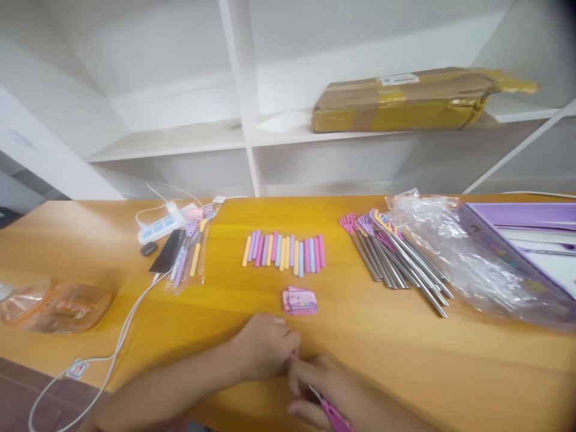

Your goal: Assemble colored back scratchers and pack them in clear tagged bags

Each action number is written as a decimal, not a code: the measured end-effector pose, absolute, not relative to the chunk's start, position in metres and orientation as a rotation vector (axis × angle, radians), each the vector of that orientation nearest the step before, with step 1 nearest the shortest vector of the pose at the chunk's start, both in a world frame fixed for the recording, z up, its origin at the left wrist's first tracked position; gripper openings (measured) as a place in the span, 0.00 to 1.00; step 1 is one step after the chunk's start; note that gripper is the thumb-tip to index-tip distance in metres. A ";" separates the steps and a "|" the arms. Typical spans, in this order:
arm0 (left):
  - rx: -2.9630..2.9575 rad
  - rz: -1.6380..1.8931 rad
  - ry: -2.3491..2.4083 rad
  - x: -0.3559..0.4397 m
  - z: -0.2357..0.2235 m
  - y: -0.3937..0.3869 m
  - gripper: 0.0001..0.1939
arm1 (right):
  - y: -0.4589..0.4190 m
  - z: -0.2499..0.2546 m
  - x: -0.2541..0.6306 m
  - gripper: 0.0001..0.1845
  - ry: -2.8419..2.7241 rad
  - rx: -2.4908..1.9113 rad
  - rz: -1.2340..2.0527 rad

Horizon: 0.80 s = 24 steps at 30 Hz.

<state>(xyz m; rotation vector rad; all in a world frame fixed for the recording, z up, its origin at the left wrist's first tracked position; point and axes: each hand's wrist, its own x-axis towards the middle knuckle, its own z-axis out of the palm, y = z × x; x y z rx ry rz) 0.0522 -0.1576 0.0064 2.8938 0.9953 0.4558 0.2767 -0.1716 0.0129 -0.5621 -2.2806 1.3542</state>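
In the head view my left hand is a closed fist around a small pink piece, mostly hidden, which resembles the coloured handle sleeves. My right hand meets it, its fingers closed on a back scratcher with a short stretch of metal rod showing and a pink end pointing down toward me. Just beyond the hands lie pink printed cards. Farther off is a row of handle sleeves in pink, purple, yellow and blue. More back scratchers with metal rods and coloured claws are heaped to the right.
Crumpled clear plastic and a purple box occupy the right side. Left of the sleeves are a bagged set, a power strip, a white cable and an orange pouch. A taped parcel rests on the shelf.
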 end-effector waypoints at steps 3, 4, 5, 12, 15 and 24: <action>2.914 0.459 1.014 0.056 -0.004 -0.162 0.15 | -0.171 0.012 0.272 0.23 -2.409 -0.491 1.247; 2.936 0.483 1.052 0.057 -0.006 -0.163 0.18 | -0.170 0.010 0.270 0.25 -2.413 -0.465 1.174; 2.960 0.515 1.090 0.059 -0.008 -0.164 0.21 | -0.170 0.007 0.268 0.25 -2.418 -0.445 1.083; 3.042 0.793 1.042 0.065 0.000 -0.155 0.21 | -0.171 -0.002 0.265 0.23 -2.396 -0.368 0.602; 3.094 0.782 0.942 0.063 0.005 -0.149 0.21 | -0.174 0.003 0.265 0.23 -2.407 -0.396 0.535; 3.108 0.620 0.873 0.057 0.010 -0.145 0.21 | -0.176 0.018 0.267 0.26 -2.412 -0.442 0.434</action>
